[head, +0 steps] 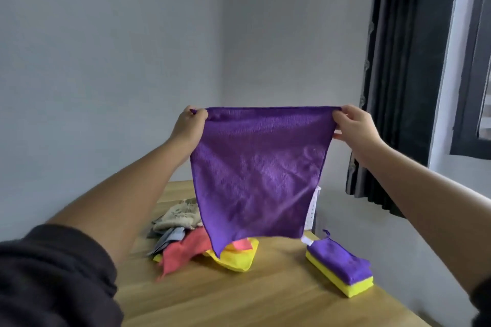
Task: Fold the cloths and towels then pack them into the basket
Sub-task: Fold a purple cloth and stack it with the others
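Left grip (190, 125) and right grip (353, 125) each pinch a top corner of the square purple microfibre cloth (260, 172), spread hanging above the wooden table (265, 287). Loose pile of red, yellow and beige cloths (183, 252) lies left. Folded purple-on-yellow stack (340, 263) lies right. White perforated basket (313, 210) sits far, mostly hidden.

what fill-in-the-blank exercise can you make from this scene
The left hand and right hand hold up a ____ cloth.
The folded stack is purple on top and ____ below.
The unfolded pile lies on a ____ table.
Missing: purple; yellow; wooden.
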Motion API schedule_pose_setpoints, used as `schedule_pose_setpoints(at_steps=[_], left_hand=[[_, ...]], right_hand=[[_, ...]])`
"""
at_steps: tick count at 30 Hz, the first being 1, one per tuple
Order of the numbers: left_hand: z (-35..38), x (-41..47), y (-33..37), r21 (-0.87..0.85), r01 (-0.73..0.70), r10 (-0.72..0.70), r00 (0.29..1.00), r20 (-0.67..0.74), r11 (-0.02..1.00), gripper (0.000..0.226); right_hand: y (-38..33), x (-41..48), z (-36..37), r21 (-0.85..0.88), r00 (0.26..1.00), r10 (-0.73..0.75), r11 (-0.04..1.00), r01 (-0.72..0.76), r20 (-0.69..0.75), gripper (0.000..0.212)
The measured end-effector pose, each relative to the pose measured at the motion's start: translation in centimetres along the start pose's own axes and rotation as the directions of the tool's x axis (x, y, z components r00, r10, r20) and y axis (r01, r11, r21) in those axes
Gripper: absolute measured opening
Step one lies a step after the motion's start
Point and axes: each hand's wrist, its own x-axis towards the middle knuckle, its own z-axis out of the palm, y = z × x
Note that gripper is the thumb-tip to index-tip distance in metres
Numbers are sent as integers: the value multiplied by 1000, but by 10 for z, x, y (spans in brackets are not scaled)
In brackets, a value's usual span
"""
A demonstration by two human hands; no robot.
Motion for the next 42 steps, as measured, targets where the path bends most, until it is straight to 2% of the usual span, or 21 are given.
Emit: schedule_pose_setpoints(at_steps=[3, 5, 8, 12, 14, 19, 22, 26, 31, 34, 37, 40, 42], left_hand=[[-9, -25, 2, -84, -20, 22, 999, 23, 996, 23], [-16, -50, -6, -140, 15, -6, 998, 63, 990, 27], [-26, -100, -29, -171, 115, -88, 984, 154, 979, 24], [-32, -183, -81, -152, 292, -258, 943, 209, 944, 23], [-33, -219, -107, -93, 325, -300, 929, 215, 941, 21], [-36, -289, -148, 190, 254, -299, 917, 265, 948, 30], [-39, -301, -167, 287, 249, -328, 905, 270, 925, 27], [-38, -289, -186, 397, 255, -353, 915, 195, 881, 22], [-24, -264, -211, 497, 233, -338, 932, 132, 836, 20], [-8, -250, -227, 585, 190, -335, 930, 149, 788, 16], [-3, -248, -243, 659, 85, -286, 936, 203, 748, 14], [-1, -245, -255, 703, -39, -199, 947, 254, 710, 14], [1, -241, -261, 705, -70, -146, 960, 241, 705, 11]], right_hand=[[-4, -26, -10, 81, 999, 31, 996, -34, 40, 23], [2, -56, -19, 88, 997, 69, 993, -73, 46, 23], [20, -113, -32, 101, 990, 136, 985, -140, 46, 25], [62, -201, -48, 32, 953, 283, 957, -288, 105, 25], [82, -239, -55, -31, 933, 336, 942, -335, 127, 26], [111, -305, -66, -141, 879, 438, 898, -417, 188, 28], [121, -314, -66, -183, 844, 494, 867, -463, 207, 26], [140, -300, -58, -203, 838, 518, 851, -485, 171, 26], [177, -273, -36, -322, 856, 510, 828, -459, 91, 25], [201, -262, -22, -529, 860, 503, 754, -389, 84, 18], [219, -264, -16, -667, 891, 435, 702, -248, 128, 14], [235, -265, -9, -730, 926, 304, 682, -49, 222, 12], [241, -262, -7, -758, 933, 270, 653, 6, 240, 14]])
